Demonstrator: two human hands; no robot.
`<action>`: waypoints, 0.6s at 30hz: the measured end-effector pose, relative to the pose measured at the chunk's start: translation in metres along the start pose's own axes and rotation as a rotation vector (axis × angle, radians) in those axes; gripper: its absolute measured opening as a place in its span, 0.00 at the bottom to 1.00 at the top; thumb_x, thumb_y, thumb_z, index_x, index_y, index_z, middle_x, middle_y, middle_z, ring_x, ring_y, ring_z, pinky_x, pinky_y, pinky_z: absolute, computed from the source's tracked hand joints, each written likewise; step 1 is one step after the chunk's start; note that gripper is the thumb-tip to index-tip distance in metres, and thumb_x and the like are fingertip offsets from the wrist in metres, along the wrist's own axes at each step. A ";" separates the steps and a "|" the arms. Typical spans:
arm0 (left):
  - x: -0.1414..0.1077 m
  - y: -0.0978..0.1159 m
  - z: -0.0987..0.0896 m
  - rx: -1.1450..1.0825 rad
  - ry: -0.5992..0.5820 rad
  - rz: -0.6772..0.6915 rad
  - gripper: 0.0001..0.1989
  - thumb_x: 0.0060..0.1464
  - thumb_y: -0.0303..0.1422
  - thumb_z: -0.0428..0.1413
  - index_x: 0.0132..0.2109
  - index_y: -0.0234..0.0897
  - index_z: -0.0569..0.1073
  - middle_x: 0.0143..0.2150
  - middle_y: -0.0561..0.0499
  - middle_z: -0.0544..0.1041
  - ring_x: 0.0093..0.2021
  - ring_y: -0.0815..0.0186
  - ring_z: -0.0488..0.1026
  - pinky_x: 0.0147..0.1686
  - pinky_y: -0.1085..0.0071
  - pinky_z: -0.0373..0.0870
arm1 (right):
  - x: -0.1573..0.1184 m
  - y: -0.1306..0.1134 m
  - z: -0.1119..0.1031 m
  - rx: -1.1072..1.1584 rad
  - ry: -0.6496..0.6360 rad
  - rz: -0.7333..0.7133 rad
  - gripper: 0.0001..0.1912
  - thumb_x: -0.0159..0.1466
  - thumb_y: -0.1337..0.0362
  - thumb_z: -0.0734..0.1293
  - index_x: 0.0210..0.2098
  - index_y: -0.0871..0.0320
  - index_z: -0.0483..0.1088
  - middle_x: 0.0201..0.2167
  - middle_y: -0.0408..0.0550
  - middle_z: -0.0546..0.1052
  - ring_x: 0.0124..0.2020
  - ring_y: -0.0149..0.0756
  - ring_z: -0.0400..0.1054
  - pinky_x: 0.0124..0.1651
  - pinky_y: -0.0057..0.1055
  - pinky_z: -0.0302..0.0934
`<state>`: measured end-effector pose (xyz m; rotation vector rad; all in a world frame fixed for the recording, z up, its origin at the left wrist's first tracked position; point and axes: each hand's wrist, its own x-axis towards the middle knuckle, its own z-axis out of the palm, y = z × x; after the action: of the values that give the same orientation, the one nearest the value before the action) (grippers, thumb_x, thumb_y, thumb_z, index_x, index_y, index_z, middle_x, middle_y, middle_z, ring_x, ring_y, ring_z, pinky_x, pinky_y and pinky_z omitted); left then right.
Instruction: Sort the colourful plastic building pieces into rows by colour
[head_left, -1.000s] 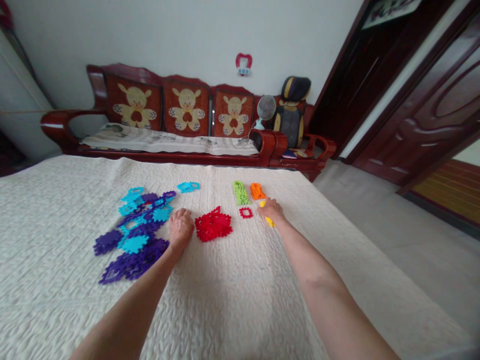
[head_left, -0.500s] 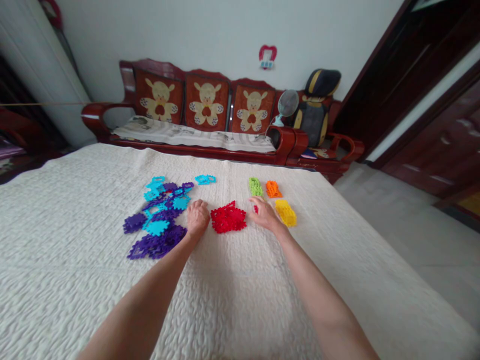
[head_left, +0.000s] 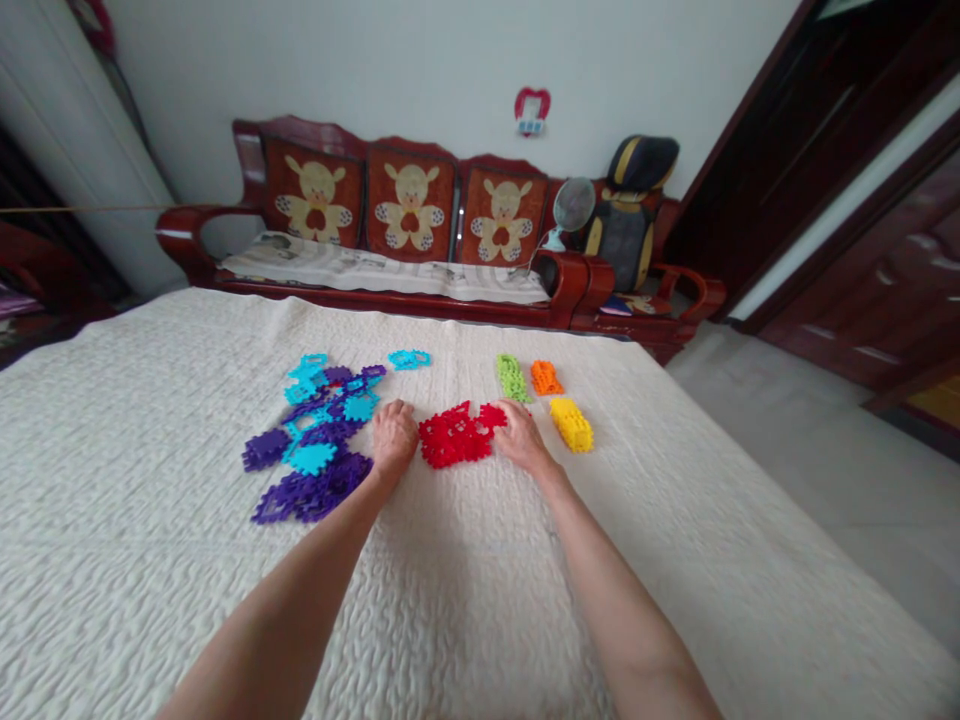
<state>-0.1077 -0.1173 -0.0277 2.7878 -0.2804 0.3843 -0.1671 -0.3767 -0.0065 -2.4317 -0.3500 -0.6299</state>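
In the middle of the quilted cover lies a pile of red interlocking plastic pieces (head_left: 454,437). My right hand (head_left: 523,438) is at the pile's right side, its fingers closed on a red interlocking piece (head_left: 491,413) that meets the pile's upper right edge. My left hand (head_left: 395,436) rests on the cover just left of the red pile, holding nothing that I can see, its fingers loosely bent. Left of that hand spread purple interlocking pieces (head_left: 319,488) mixed with light blue interlocking pieces (head_left: 312,459).
Beyond my right hand stand a green stack (head_left: 513,379), an orange stack (head_left: 546,378) and a yellow stack (head_left: 571,426). A few light blue pieces (head_left: 409,359) lie apart at the back. Past the quilted cover (head_left: 465,600) is a wooden sofa (head_left: 375,297) with a small fan (head_left: 574,206).
My right hand has moved slightly left toward the red pile, bringing a red piece against its upper right edge. My left hand has stayed in place.
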 end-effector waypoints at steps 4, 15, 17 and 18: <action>0.000 0.002 -0.002 0.009 0.013 -0.004 0.15 0.62 0.27 0.44 0.47 0.39 0.74 0.50 0.45 0.74 0.54 0.57 0.66 0.53 0.62 0.60 | 0.003 0.027 -0.011 -0.047 0.078 0.136 0.24 0.56 0.71 0.60 0.53 0.58 0.67 0.52 0.55 0.73 0.56 0.43 0.65 0.62 0.45 0.59; 0.000 0.001 -0.001 -0.001 0.009 -0.004 0.15 0.61 0.28 0.45 0.47 0.40 0.74 0.49 0.45 0.74 0.55 0.58 0.67 0.54 0.63 0.61 | -0.013 0.052 -0.001 -0.126 0.166 0.144 0.25 0.53 0.71 0.60 0.51 0.58 0.67 0.52 0.56 0.72 0.56 0.44 0.64 0.62 0.45 0.59; 0.000 0.001 -0.001 0.001 0.015 0.001 0.15 0.61 0.28 0.44 0.47 0.40 0.74 0.49 0.45 0.74 0.54 0.58 0.67 0.54 0.63 0.60 | -0.016 0.050 0.003 -0.140 0.209 0.174 0.24 0.54 0.67 0.62 0.52 0.59 0.67 0.51 0.57 0.72 0.55 0.45 0.64 0.61 0.46 0.59; 0.000 0.001 -0.001 0.001 0.017 0.000 0.15 0.61 0.28 0.44 0.47 0.40 0.74 0.49 0.45 0.74 0.54 0.58 0.67 0.54 0.63 0.60 | -0.016 0.049 0.006 -0.151 0.225 0.191 0.24 0.55 0.64 0.63 0.52 0.59 0.66 0.51 0.58 0.71 0.54 0.47 0.64 0.60 0.47 0.60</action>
<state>-0.1078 -0.1178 -0.0264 2.7842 -0.2767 0.4079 -0.1605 -0.4134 -0.0425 -2.4643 0.0222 -0.8598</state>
